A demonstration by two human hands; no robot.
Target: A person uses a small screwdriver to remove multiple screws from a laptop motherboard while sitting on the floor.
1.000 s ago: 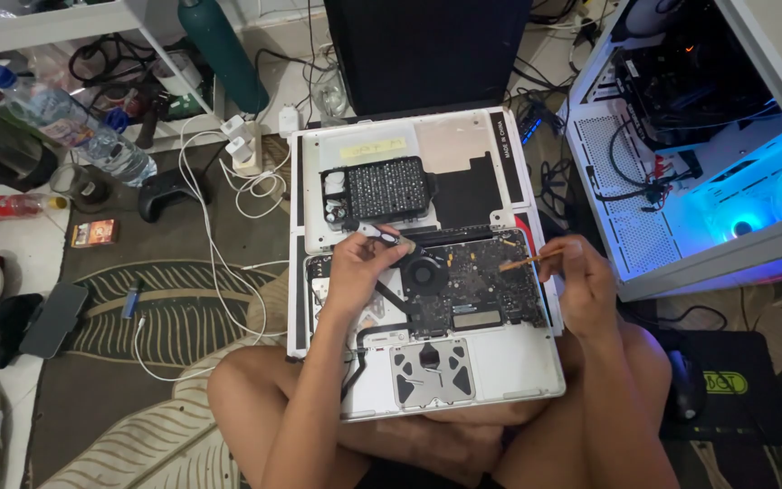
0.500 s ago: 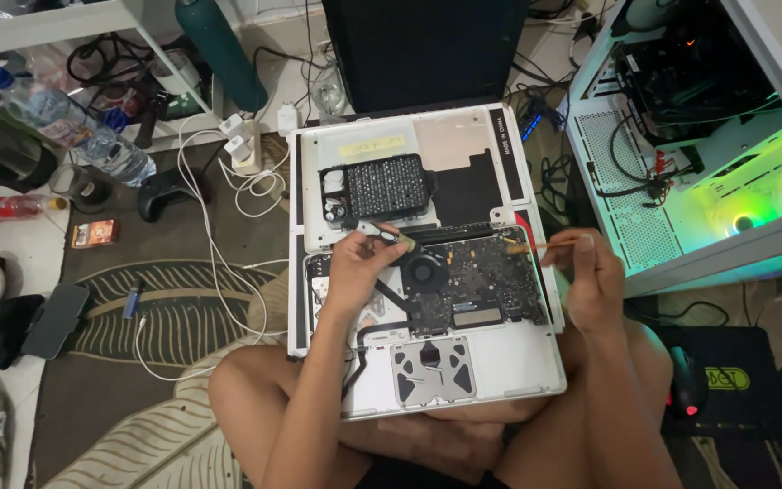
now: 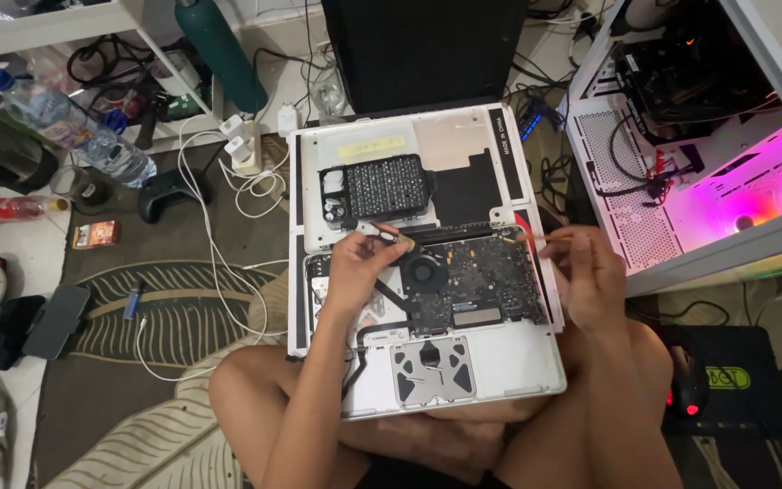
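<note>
Right hand (image 3: 587, 272) now farther right, thin stick (image 3: 536, 236) in grip.

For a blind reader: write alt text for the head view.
A seated person works over an opened laptop on their lap: the left hand grips a small tool near the fan, the right hand pinches a thin stick. A lit computer case stands alongside.

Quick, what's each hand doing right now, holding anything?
Left hand: closed on a small silver tool over the opened laptop.
Right hand: pinching a thin stick at the laptop's right edge.
</note>
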